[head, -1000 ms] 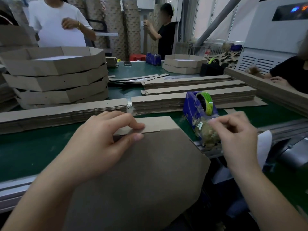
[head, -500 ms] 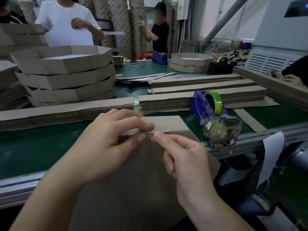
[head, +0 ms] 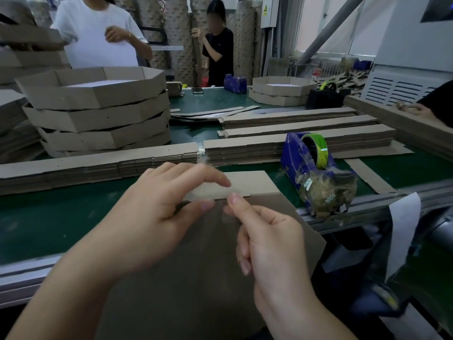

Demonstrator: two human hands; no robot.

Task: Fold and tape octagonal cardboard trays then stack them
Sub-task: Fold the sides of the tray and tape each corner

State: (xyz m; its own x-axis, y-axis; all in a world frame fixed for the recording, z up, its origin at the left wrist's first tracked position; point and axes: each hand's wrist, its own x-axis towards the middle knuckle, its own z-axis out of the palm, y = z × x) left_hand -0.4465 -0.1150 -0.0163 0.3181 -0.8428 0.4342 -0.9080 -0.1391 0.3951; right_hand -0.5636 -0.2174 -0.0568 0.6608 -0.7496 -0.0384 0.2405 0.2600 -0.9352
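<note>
A brown cardboard tray [head: 191, 285] leans against the green table's near edge, its bottom facing me. My left hand [head: 157, 212] pinches the folded side strip [head: 255, 184] at the tray's top edge, thumb in front, fingers behind. My right hand [head: 267, 239] holds a clear piece of tape between thumb and forefinger and presses it where strip and tray meet. A blue tape dispenser [head: 311, 168] with a green roll stands just right of the tray. A stack of finished octagonal trays [head: 98, 111] rises at the back left.
Piles of flat cardboard strips [head: 93, 163] lie across the green table [head: 49, 217], with more [head: 301, 123] behind the dispenser. Two more trays [head: 279, 90] and another dispenser [head: 234, 83] sit far back. Two people stand beyond the table; another person's hand [head: 414, 109] rests at right.
My right hand left the tape dispenser and came left to the tray's top edge with a piece of tape. My left hand has kept its pinch on the strip.
</note>
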